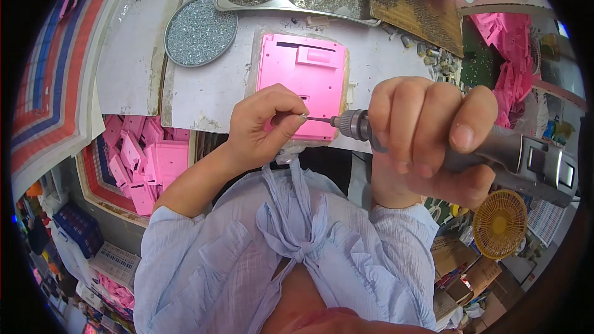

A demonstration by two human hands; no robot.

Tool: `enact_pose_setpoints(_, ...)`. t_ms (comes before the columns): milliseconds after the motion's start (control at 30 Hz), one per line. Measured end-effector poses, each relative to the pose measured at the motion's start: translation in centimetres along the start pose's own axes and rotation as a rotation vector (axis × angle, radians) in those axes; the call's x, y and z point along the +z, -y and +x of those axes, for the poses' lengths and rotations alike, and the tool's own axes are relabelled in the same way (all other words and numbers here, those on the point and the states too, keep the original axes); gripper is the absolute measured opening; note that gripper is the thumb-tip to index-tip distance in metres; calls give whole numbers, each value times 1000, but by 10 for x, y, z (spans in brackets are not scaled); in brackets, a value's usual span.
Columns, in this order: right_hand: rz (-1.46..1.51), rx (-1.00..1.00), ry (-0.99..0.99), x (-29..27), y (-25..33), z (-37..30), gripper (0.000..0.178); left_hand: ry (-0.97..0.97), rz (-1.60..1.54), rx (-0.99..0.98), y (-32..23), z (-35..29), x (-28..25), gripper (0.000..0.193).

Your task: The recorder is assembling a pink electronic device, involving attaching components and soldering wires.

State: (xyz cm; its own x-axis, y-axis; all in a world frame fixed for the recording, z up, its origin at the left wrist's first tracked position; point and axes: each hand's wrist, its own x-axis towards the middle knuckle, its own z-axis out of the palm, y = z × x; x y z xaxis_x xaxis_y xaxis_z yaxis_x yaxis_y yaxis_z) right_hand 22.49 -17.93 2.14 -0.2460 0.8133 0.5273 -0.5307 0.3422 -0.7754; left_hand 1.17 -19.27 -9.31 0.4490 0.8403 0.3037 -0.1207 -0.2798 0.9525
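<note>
My right hand (427,136) is wrapped round a grey electric screwdriver (532,161), held level with its bit (320,119) pointing left. Thumb and forefinger of my left hand (269,124) pinch a tiny silvery screw (304,115) at the tip of that bit. Both hands hover over the near part of a pink plastic housing (300,80), which lies flat on a padded, clear-wrapped support. The housing has a slot, small holes and a raised rectangular part near its far edge. My fingers cover part of its near left side.
A round dish of small silvery screws (201,31) stands at the far left of the white table (207,96). Behind the housing is a divided metal tray (284,5) of small metal parts. Pink housings (148,161) fill a bin at left; a yellow basket (500,224) is at right.
</note>
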Motion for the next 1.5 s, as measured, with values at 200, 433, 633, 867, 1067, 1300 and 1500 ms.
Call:
enact_pose_setpoints(200, -2, 30, 9, 1, -4, 2, 34, -61, -18, 30, 6, 0, 1, 9)
enact_pose_setpoints(433, 23, 47, 33, 0, -5, 4, 34, -40, -64, 1, 2, 1, -1, 7)
enact_pose_setpoints(633, 64, 115, -28, 6, -9, -2, 35, 8, -81, -22, 1, -3, -8, 8)
enact_pose_setpoints(867, 5, 185, -152, -5, -5, -45, 31, -93, 217, -49, -3, 6, -22, 11)
enact_pose_setpoints(1067, -119, 156, -153, -9, -9, -84, 31, 159, 499, 64, -4, 24, -22, 17)
enact_pose_setpoints(1300, -373, 259, -219, 9, -10, -84, 33, 289, 724, 187, 1, 29, -15, 16)
enact_pose_setpoints(1500, -464, 47, -32, 3, -33, -83, 20, 287, 738, 292, 14, 24, -12, 16)
